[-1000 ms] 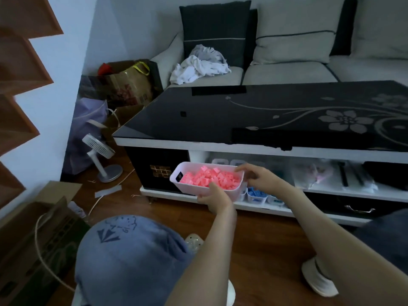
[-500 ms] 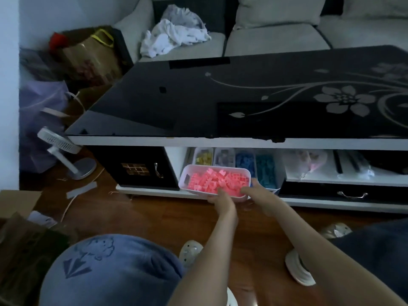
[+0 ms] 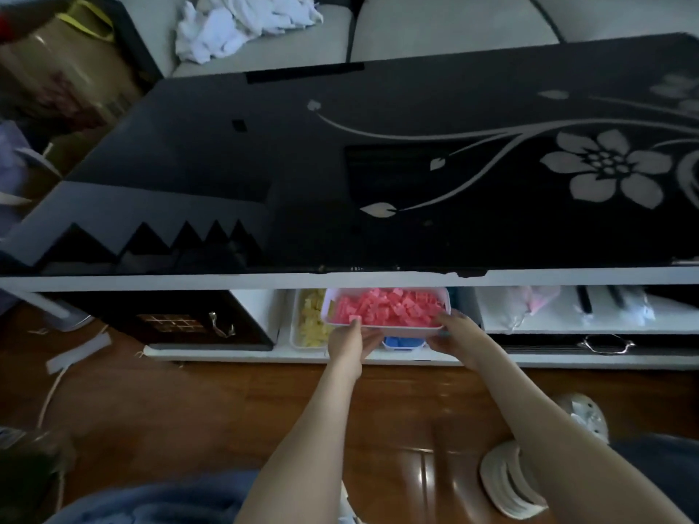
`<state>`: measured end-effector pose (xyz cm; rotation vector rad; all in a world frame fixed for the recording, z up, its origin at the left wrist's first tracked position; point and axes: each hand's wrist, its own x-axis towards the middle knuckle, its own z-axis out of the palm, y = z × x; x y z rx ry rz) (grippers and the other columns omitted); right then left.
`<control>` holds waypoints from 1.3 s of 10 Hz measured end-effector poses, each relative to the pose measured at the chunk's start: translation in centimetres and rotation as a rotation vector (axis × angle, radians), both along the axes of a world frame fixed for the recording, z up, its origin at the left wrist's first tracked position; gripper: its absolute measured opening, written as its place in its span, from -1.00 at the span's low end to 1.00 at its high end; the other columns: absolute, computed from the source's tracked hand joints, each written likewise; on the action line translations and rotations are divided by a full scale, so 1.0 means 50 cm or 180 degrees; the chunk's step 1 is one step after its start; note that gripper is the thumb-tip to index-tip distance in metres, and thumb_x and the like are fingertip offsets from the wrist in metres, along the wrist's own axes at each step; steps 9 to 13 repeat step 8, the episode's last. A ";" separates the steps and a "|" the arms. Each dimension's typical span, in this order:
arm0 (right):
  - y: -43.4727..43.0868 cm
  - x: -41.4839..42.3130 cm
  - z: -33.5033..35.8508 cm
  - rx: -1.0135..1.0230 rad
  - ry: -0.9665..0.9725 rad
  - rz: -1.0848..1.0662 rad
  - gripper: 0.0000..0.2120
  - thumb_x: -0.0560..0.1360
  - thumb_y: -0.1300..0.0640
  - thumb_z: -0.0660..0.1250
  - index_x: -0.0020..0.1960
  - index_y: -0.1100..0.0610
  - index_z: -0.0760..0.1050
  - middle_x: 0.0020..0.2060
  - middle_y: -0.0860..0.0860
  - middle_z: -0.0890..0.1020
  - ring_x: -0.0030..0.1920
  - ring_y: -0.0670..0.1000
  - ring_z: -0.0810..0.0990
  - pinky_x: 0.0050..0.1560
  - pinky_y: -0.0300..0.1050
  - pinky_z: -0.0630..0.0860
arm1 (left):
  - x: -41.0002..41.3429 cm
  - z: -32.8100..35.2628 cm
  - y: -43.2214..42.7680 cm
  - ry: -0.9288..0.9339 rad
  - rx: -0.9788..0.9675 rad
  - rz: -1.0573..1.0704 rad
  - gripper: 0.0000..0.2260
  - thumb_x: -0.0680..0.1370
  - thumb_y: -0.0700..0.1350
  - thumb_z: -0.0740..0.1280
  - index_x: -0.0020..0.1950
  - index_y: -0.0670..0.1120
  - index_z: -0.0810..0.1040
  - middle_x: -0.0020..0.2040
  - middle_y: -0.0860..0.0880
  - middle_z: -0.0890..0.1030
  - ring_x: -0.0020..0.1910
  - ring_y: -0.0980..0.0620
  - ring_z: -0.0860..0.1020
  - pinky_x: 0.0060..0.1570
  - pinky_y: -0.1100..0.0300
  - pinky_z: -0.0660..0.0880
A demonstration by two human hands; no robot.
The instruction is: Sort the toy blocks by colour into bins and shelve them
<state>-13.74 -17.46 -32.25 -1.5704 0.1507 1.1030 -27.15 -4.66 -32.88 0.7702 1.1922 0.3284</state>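
Three bins in view, one per colour. The pink bin [image 3: 386,327], heaped with pink blocks [image 3: 389,310], is up at the front edge of the table [image 3: 378,164], just under the black glass top and over the other two bins.

Two hands on it, one per near corner. The left hand [image 3: 350,344] grips the near left corner. Its thumb is on the rim and the other fingers are tucked underneath, so I can't tell how they lie. The right hand [image 3: 459,336] grips the near right corner, fingers curled round the wall.

The yellow bin [image 3: 299,336] sits on the bottom shelf [image 3: 246,351] just left of the pink one and partly under it, full of yellow blocks [image 3: 312,323]. The blue bin [image 3: 403,344] pokes out below the pink one, between the hands — only its front shows.

Other stuff: two drawer handles, one left [image 3: 219,323] and one right [image 3: 605,342], and two shoes [image 3: 507,482] on the wood floor [image 3: 189,410] at the right. There's also one heap of white cloth [image 3: 242,20] on the sofa [image 3: 435,28].
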 end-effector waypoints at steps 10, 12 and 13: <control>0.000 -0.138 0.080 -0.0757 -0.1622 0.0251 -0.42 0.48 0.10 0.35 0.38 0.23 0.19 0.24 0.15 0.45 0.12 0.11 0.47 0.03 -0.02 0.46 | -0.014 0.146 -0.052 0.0417 0.0782 -0.1175 -0.75 0.65 -0.06 0.12 0.14 -0.21 0.47 -0.08 -0.14 0.62 -0.19 -0.03 0.59 -0.04 0.06 0.60; 0.000 -0.138 0.080 -0.0757 -0.1622 0.0251 -0.42 0.48 0.10 0.35 0.38 0.23 0.19 0.24 0.15 0.45 0.12 0.11 0.47 0.03 -0.02 0.46 | -0.014 0.146 -0.052 0.0417 0.0782 -0.1175 -0.75 0.65 -0.06 0.12 0.14 -0.21 0.47 -0.08 -0.14 0.62 -0.19 -0.03 0.59 -0.04 0.06 0.60; 0.000 -0.138 0.080 -0.0757 -0.1622 0.0251 -0.42 0.48 0.10 0.35 0.38 0.23 0.19 0.24 0.15 0.45 0.12 0.11 0.47 0.03 -0.02 0.46 | -0.014 0.146 -0.052 0.0417 0.0782 -0.1175 -0.75 0.65 -0.06 0.12 0.14 -0.21 0.47 -0.08 -0.14 0.62 -0.19 -0.03 0.59 -0.04 0.06 0.60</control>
